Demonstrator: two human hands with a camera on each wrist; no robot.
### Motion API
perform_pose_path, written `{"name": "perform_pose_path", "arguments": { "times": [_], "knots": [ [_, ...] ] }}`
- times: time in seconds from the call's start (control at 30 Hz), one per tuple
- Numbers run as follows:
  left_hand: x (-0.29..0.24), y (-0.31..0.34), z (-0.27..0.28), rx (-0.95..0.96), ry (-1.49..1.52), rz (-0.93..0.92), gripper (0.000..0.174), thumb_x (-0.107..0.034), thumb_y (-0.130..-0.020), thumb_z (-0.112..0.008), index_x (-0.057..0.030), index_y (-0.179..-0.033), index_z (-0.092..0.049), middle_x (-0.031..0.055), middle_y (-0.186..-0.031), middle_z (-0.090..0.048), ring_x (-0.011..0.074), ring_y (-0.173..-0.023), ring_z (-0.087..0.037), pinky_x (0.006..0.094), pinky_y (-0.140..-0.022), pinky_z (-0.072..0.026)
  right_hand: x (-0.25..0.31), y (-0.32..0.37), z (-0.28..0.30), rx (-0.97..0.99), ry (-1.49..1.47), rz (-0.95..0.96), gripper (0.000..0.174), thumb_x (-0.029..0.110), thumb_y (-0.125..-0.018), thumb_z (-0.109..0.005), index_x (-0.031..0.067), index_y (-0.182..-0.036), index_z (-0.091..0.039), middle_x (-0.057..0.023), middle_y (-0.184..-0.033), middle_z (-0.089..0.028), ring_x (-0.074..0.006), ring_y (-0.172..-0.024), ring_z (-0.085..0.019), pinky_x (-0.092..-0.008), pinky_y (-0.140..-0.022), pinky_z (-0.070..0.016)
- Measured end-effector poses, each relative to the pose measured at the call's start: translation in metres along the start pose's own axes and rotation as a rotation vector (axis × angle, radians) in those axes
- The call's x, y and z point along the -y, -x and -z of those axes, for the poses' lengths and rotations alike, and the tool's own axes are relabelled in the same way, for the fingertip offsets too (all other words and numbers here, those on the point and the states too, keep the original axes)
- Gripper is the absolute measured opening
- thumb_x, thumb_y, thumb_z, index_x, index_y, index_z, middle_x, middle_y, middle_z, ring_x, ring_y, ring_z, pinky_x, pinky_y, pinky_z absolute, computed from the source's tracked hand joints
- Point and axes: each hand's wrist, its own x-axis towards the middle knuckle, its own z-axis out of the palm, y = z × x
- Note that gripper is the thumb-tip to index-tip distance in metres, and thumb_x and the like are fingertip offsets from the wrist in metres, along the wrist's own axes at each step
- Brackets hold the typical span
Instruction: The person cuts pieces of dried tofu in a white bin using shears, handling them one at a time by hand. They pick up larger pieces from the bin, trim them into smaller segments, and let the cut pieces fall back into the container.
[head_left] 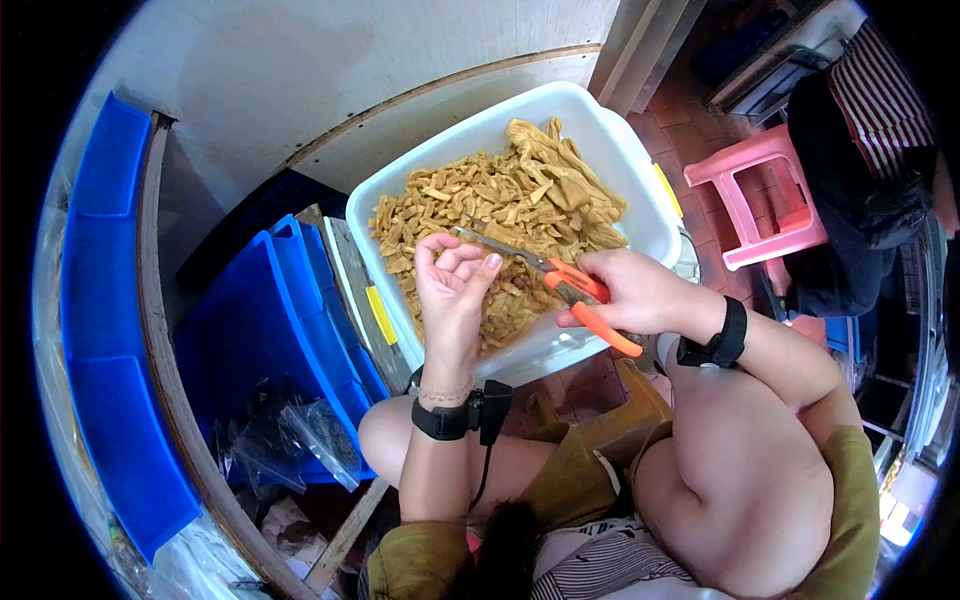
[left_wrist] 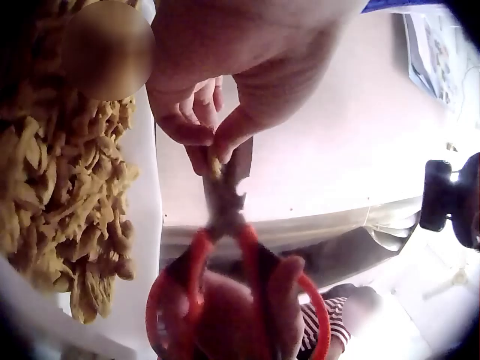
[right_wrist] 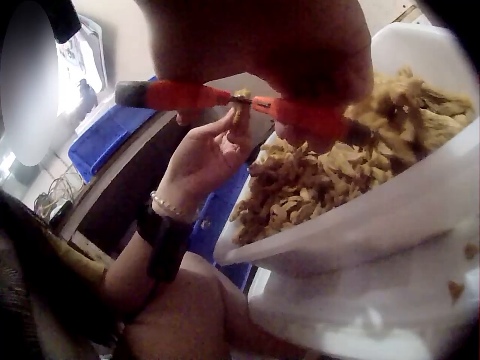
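My right hand [head_left: 640, 290] grips scissors [head_left: 578, 278] with orange handles, which stand apart. Pinched between the thumb and fingers of my left hand [head_left: 455, 285] is a small yellow-brown strip [left_wrist: 216, 166], right at the scissor blades in the left wrist view. Both hands are over the near part of a white plastic tub [head_left: 640, 180]. Inside it lies a heap of cut yellow-brown strips [head_left: 425, 205], soft and wrinkled. Larger folded pieces [head_left: 575, 185] of the same stuff lie at the tub's far right.
Blue plastic bins [head_left: 250, 310] stand left of the tub, with clear plastic bags [head_left: 325, 435] in front. A pale wall [head_left: 430, 50] rises behind. At right, a pink stool [head_left: 755, 195] stands on the red tiled floor, beside another person in a striped top [head_left: 880, 90].
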Motion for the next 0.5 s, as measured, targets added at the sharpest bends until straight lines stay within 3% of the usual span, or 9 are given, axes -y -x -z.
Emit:
{"name": "perform_pose_path", "arguments": {
  "times": [0.27, 0.33, 0.5],
  "knots": [
    [-0.0013, -0.0010, 0.0012, -0.019, -0.064, -0.024, 0.042, 0.009, -0.082, -0.065, -0.0080, -0.109, -0.038, 0.0053, -0.091, -0.057, 0.0070, -0.077, -0.057, 0.0200, -0.074, -0.0480, -0.0014, -0.0008, -0.0016, 0.007, 0.002, -0.011, 0.059, 0.058, -0.075, -0.069, 0.0017, -0.066, -0.055, -0.0167, -0.059, -0.058, -0.0328, -0.059, -0.061, -0.0387, -0.058, -0.0475],
    [-0.0001, -0.0019, 0.0034, -0.021, -0.070, -0.022, 0.042, 0.009, -0.081, -0.066, -0.0079, -0.109, -0.038, 0.0055, -0.091, -0.057, 0.0070, -0.077, -0.057, 0.0198, -0.073, -0.0479, -0.0030, -0.0002, -0.0035, -0.033, -0.040, 0.010, 0.048, 0.039, -0.075, -0.078, 0.0036, -0.064, -0.048, -0.0085, -0.054, -0.049, -0.0184, -0.049, -0.047, -0.0326, -0.050, -0.0393],
    [-0.0051, -0.0049, 0.0090, -0.092, -0.113, -0.052, 0.040, 0.008, -0.081, -0.066, -0.0079, -0.107, -0.040, 0.0053, -0.092, -0.057, 0.0067, -0.079, -0.056, 0.0190, -0.074, -0.0473, -0.0067, -0.0017, -0.0053, -0.051, -0.033, 0.031, 0.046, 0.037, -0.076, -0.078, 0.0036, -0.064, -0.048, -0.0086, -0.054, -0.049, -0.0171, -0.049, -0.047, -0.0320, -0.050, -0.0392]
  ]
}}
